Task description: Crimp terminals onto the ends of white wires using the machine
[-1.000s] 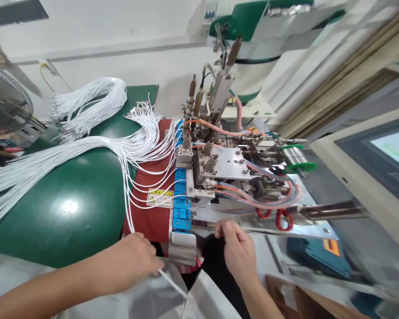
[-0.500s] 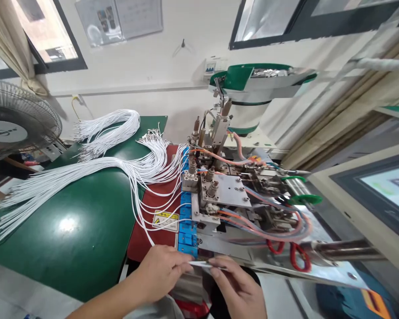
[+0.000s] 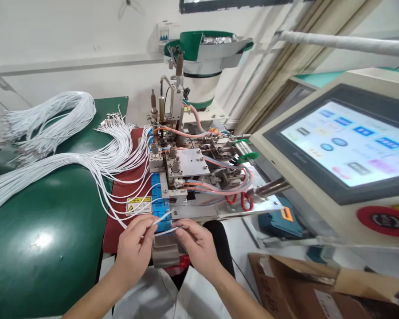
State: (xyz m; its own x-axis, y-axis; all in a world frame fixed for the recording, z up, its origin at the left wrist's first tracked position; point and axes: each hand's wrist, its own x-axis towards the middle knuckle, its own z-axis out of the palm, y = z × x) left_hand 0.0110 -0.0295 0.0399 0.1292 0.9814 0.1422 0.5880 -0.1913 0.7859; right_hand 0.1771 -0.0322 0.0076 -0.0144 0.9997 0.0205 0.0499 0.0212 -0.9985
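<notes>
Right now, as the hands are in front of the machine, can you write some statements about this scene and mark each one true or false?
1. The left hand and the right hand both pinch white wire. True.
2. The touchscreen is dark. False: it is lit and shows icons.
3. A wire bundle lies on the green table. True.
4. The cardboard box stands on the green table. False: it sits low on the right, under the touchscreen.

The wire (image 3: 162, 218) between the left grip (image 3: 133, 246) and right grip (image 3: 196, 243) was white. Just beyond them the blocks (image 3: 158, 201) were blue. Left of the grips, a red mat (image 3: 119, 197) carried a yellow-and-black label (image 3: 138, 205) on the green surface (image 3: 53, 212).
</notes>
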